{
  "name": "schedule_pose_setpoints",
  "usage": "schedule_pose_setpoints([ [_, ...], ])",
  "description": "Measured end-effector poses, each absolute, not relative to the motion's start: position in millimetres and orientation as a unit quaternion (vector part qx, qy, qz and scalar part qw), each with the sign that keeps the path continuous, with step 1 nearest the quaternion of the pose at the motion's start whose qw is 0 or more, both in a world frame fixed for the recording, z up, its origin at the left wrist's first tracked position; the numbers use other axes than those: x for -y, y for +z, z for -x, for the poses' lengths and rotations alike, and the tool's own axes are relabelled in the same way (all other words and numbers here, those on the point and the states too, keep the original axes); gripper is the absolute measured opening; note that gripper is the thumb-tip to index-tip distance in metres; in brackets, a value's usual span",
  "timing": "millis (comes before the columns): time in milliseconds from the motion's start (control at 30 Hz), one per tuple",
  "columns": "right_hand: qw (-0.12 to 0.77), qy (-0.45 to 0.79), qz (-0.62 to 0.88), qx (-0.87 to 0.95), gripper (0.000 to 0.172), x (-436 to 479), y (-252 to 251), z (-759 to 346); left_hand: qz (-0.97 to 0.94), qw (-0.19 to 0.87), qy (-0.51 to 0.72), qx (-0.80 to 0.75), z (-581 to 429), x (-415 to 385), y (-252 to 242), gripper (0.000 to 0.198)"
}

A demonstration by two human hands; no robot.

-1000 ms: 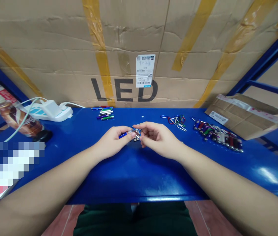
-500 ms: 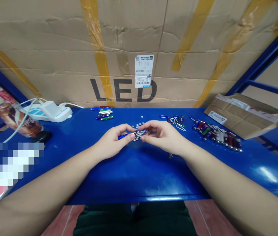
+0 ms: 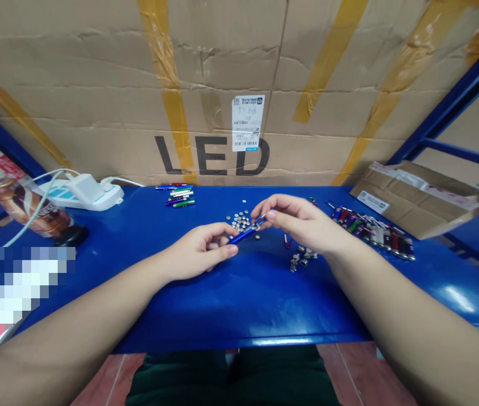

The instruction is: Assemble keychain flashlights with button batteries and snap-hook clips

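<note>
My left hand is closed on a small blue flashlight, which lies slanted up to the right over the blue table. My right hand pinches the flashlight's far end with thumb and forefinger. Just behind the hands lies a cluster of small button batteries. Several small metal caps lie under my right wrist.
A row of finished key-ring flashlights lies at the right, next to a flat cardboard packet. Several flashlight bodies lie at the back left. A power strip and a lying bottle sit at the left. A big "LED" carton forms the back wall.
My right hand has lifted and moved back to the right, drawing the flashlight's end with it. The batteries and the metal caps, hidden before, now show.
</note>
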State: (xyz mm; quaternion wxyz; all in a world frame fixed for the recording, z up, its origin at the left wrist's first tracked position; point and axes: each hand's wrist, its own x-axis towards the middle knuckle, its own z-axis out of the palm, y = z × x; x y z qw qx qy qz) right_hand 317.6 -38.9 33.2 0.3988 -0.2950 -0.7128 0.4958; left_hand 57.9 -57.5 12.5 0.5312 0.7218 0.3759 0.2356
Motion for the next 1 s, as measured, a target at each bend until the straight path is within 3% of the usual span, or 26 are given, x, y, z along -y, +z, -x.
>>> schedule_pose_setpoints([
  [200, 0.516, 0.457, 0.377, 0.618, 0.041, 27.6, 54.1, -364.5, -0.744, 0.509, 0.217, -0.373, -54.5, 55.1, 9.9, 0.036],
  [300, 0.532, 0.419, 0.438, 0.591, 0.038, 15.0, 57.0, -398.9, -0.759, 0.490, 0.209, -0.375, -53.2, 55.2, 10.1, 0.034],
  [367, 0.507, 0.354, 0.527, 0.583, 0.025, 6.9, 54.7, -420.8, -0.764, 0.483, 0.208, -0.374, -52.4, 55.1, 9.8, 0.032],
  [500, 0.354, 0.332, 0.669, 0.563, 0.011, -1.8, 47.3, -448.6, -0.775, 0.468, 0.204, -0.372, -52.0, 54.2, 9.2, 0.030],
  [667, 0.212, 0.277, 0.743, 0.571, 0.009, -6.4, 42.0, -451.1, -0.782, 0.460, 0.199, -0.372, -52.5, 53.8, 10.4, 0.028],
  [867, 0.241, 0.269, 0.759, 0.542, 0.008, -16.3, 32.6, -453.8, -0.783, 0.459, 0.201, -0.368, -51.9, 54.7, 12.1, 0.027],
  [1000, 0.212, 0.153, 0.778, 0.572, 0.016, -25.4, 24.2, -467.8, -0.779, 0.466, 0.204, -0.366, -51.9, 54.4, 12.1, 0.027],
])
